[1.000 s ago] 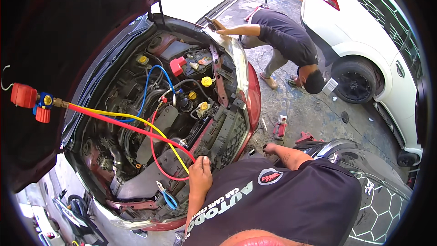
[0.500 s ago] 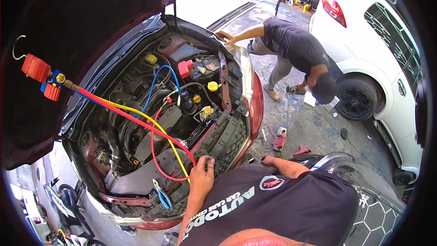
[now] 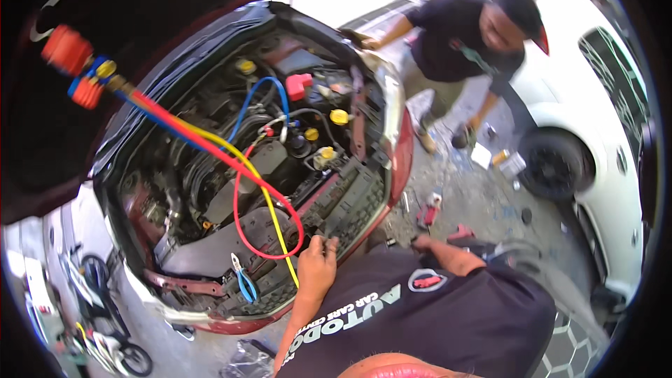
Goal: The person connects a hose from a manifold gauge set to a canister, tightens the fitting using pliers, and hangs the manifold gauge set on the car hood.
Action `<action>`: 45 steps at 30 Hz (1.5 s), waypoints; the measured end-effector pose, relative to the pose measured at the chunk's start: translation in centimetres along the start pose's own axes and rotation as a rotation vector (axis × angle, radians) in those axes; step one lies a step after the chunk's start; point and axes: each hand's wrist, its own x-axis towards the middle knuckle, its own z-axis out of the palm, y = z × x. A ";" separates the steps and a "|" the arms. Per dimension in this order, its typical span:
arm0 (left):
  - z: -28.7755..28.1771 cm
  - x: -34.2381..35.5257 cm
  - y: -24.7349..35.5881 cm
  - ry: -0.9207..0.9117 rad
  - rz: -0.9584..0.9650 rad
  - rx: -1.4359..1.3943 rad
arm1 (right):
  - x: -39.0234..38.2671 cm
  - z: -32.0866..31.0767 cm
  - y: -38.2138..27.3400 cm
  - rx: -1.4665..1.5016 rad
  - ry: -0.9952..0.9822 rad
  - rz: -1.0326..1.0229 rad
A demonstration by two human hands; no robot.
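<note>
My left hand [image 3: 318, 260] rests at the car's front edge, fingers curled together; what is under them, if anything, is hidden. A yellow hose [image 3: 274, 220] runs down beside it, and a looped red hose [image 3: 302, 227] ends its bend close by. Both lead from a red-and-blue valve manifold [image 3: 89, 73] hanging by a hook near the raised hood. A blue hose [image 3: 250, 94] arches over the engine. Blue-handled pliers [image 3: 244, 283] lie on the front panel. My right hand [image 3: 422, 243] is lowered on the right, dark and blurred, its fingers unclear.
A co-worker [image 3: 455, 45] stands beyond the car's right front corner, one hand on it and a dark tool [image 3: 462, 136] in the other. A red jack-like tool [image 3: 428, 211] is on the floor. A white car [image 3: 560, 91] stands right; motorcycles [image 3: 98, 301] stand left.
The co-worker has risen from a bent posture and turned this way. My view has shifted, so the car sits slightly differently in it. My left hand stays at the front edge.
</note>
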 end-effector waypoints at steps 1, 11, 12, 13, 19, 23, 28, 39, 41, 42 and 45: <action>-0.5 -0.1 0.3 0.006 0.001 0.041 | 1.0 -0.4 1.1 -0.016 0.037 0.015; -1.2 0.5 0.4 -0.021 -0.081 -0.040 | 4.7 -10.0 0.1 1.446 0.476 -0.161; -1.0 0.7 0.7 -0.027 -0.121 0.012 | 4.0 -11.4 -3.1 1.575 0.501 -0.177; -1.1 0.9 0.9 -0.033 -0.157 0.041 | 3.4 -13.5 -5.2 1.686 0.527 -0.227; -0.6 1.5 1.8 -0.034 -0.134 -0.014 | -0.7 -24.1 -15.8 1.938 0.597 -0.627; -0.1 1.7 1.9 -0.121 -0.091 -0.067 | 2.0 -31.8 -18.6 2.163 0.350 -0.755; 0.3 2.2 2.4 -0.180 -0.152 -0.022 | 2.9 -36.7 -26.4 2.209 0.434 -0.675; -0.5 2.2 0.8 -0.117 -0.198 0.146 | -5.3 -36.1 -26.3 1.879 0.408 -1.142; -1.0 2.5 0.9 -0.142 -0.217 0.157 | -6.6 -35.1 -24.4 1.728 0.635 -1.186; -1.1 2.8 1.2 -0.074 -0.137 0.207 | -7.9 -34.0 -24.2 1.644 0.702 -1.203; -2.3 3.3 2.2 0.048 -0.023 0.299 | -12.0 -30.6 -23.8 1.419 0.820 -1.166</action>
